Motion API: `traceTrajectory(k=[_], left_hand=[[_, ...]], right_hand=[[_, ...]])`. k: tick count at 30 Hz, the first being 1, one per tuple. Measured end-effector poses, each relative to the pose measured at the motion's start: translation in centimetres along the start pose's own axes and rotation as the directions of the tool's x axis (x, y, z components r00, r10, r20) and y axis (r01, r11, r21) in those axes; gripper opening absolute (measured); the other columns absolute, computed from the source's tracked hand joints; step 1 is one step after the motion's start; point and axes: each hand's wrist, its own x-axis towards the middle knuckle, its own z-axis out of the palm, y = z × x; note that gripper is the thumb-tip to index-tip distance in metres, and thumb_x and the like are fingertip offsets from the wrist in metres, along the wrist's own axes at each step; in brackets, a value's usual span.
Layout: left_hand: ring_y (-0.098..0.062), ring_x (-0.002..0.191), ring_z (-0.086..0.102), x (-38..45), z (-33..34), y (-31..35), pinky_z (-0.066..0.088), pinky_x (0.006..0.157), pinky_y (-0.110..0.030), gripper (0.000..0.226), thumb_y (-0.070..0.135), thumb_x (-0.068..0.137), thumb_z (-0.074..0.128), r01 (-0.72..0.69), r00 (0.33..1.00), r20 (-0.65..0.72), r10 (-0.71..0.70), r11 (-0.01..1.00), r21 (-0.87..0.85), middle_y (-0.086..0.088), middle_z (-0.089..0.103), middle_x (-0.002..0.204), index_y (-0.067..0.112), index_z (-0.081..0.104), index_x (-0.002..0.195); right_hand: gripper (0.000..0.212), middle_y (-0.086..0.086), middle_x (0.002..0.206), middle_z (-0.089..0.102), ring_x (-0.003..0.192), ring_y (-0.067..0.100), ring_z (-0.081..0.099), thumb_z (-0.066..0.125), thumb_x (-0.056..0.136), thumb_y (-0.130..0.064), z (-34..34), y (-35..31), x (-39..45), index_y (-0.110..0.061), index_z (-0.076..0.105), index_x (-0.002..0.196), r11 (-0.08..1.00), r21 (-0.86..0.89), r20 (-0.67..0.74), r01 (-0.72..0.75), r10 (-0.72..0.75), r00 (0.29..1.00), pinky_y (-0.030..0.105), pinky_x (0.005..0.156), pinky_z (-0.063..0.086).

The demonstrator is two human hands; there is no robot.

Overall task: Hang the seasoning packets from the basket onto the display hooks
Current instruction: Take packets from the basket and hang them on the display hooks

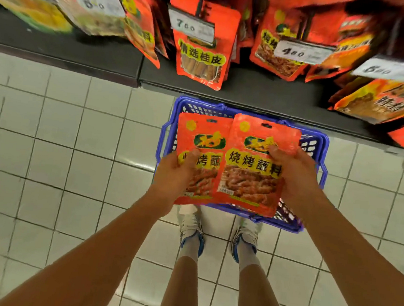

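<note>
The white tiled floor takes up most of the view, with the dark display rack base running across the top and rows of red-orange hanging seasoning pouches above it, each row behind a white price tag. Down on the floor, right against the rack, sits the blue plastic shopping basket; what's left inside it is hidden.

Over the basket the person holds two flat red-orange seasoning packets, side by side and overlapping a bit. The left hand has its grip closed round the lower left edge of the left packet, thumb on the front. The right hand pinches the right edge of the right packet, thumb on the printed face.

These look light and floppy, glossy film that's probably a bit slippery, so no real weight to worry about. Best place to take hold for hanging would be near the top, just under the small hang hole, so the pouch doesn't fold over while the hook is threaded through.
</note>
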Motion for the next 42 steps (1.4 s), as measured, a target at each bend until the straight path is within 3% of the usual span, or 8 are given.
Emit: traceTrajectory(k=[9, 15, 25, 29, 32, 34, 39, 42], left_hand=[[-0.022, 0.077, 0.077, -10.2, -3.3, 13.9, 0.060, 0.062, -0.030, 0.021, 0.029, 0.098, 0.064, -0.140, 0.989, -0.050, 0.136, 0.988, -0.071, -0.004, 0.079, 0.083, 0.015, 0.076, 0.087], [-0.028, 0.088, 0.077, -19.9, -5.7, 24.3, 0.060, 0.074, -0.035, 0.016, 0.032, 0.093, 0.069, -0.317, 0.946, 0.030, 0.324, 0.939, -0.133, -0.011, 0.079, 0.096, 0.021, 0.080, 0.089], [-0.013, 0.089, 0.073, -35.6, -9.9, 39.8, 0.057, 0.083, -0.048, 0.048, 0.070, 0.070, 0.065, -0.673, 0.740, -0.008, 0.673, 0.740, -0.002, 0.008, 0.078, 0.089, 0.031, 0.076, 0.094], [-0.023, 0.085, 0.071, -40.0, -11.4, 46.7, 0.057, 0.082, -0.049, 0.040, 0.051, 0.070, 0.074, -0.768, 0.638, -0.055, 0.768, 0.630, -0.111, -0.007, 0.077, 0.089, 0.016, 0.079, 0.090], [-0.008, 0.065, 0.066, -42.8, -12.1, 51.3, 0.052, 0.062, -0.030, 0.010, 0.035, 0.071, 0.074, -0.823, 0.555, -0.091, 0.827, 0.530, -0.204, 0.009, 0.074, 0.074, 0.029, 0.080, 0.076], [-0.005, 0.059, 0.063, -44.3, -12.8, 53.6, 0.048, 0.056, -0.027, 0.018, 0.036, 0.068, 0.077, -0.851, 0.509, -0.137, 0.850, 0.473, -0.227, 0.011, 0.071, 0.069, 0.021, 0.076, 0.077], [-0.028, 0.097, 0.073, -46.8, -14.4, 58.1, 0.057, 0.089, -0.050, 0.026, 0.045, 0.074, 0.077, -0.877, 0.434, -0.134, 0.891, 0.384, -0.288, -0.004, 0.078, 0.097, 0.026, 0.080, 0.091], [-0.021, 0.093, 0.076, -47.4, -14.4, 59.8, 0.059, 0.077, -0.035, 0.014, 0.043, 0.084, 0.075, -0.897, 0.371, -0.091, 0.924, 0.332, -0.291, -0.002, 0.079, 0.098, 0.032, 0.080, 0.092]], right_hand=[[0.008, 0.004, 0.093, 0.080, 0.084, 0.024, 0.077, 0.075, 0.089, -0.032, 0.8, -13.8, -12.8, -0.025, 0.080, 0.090, 0.937, -0.010, 0.067, 0.351, -0.349, 0.935, 0.043, 0.079, 0.060], [0.019, -0.005, 0.086, 0.079, 0.077, 0.014, 0.074, 0.072, 0.079, -0.048, 1.2, -24.2, -25.0, -0.033, 0.079, 0.087, 0.808, -0.064, 0.110, 0.585, -0.577, 0.809, 0.032, 0.070, 0.058], [0.011, -0.017, 0.075, 0.075, 0.069, 0.001, 0.065, 0.071, 0.080, -0.045, 1.6, -38.6, -43.4, -0.038, 0.079, 0.084, 0.523, -0.027, 0.100, 0.852, -0.846, 0.523, 0.023, 0.068, 0.055], [0.018, -0.012, 0.082, 0.076, 0.079, 0.014, 0.065, 0.073, 0.074, -0.048, 2.6, -45.2, -49.1, -0.038, 0.077, 0.087, 0.384, 0.037, 0.096, 0.923, -0.920, 0.379, 0.046, 0.084, 0.054], [0.011, -0.013, 0.072, 0.074, 0.070, 0.011, 0.063, 0.075, 0.070, -0.045, 4.0, -49.3, -52.5, -0.036, 0.077, 0.076, 0.314, 0.083, 0.067, 0.946, -0.949, 0.309, 0.040, 0.076, 0.053], [0.002, -0.017, 0.067, 0.071, 0.063, 0.003, 0.061, 0.074, 0.074, -0.039, 4.4, -51.5, -54.6, -0.039, 0.076, 0.072, 0.241, 0.093, 0.028, 0.966, -0.971, 0.239, 0.026, 0.066, 0.051], [0.012, -0.017, 0.069, 0.072, 0.067, 0.005, 0.060, 0.072, 0.081, -0.026, 4.7, -56.0, -58.1, -0.031, 0.077, 0.072, 0.145, 0.133, -0.023, 0.980, -0.989, 0.149, 0.029, 0.070, 0.052], [0.014, -0.012, 0.073, 0.074, 0.072, 0.011, 0.065, 0.074, 0.082, -0.032, 5.2, -58.4, -59.1, -0.023, 0.075, 0.072, 0.132, 0.144, -0.042, 0.981, -0.989, 0.139, 0.042, 0.074, 0.054]])
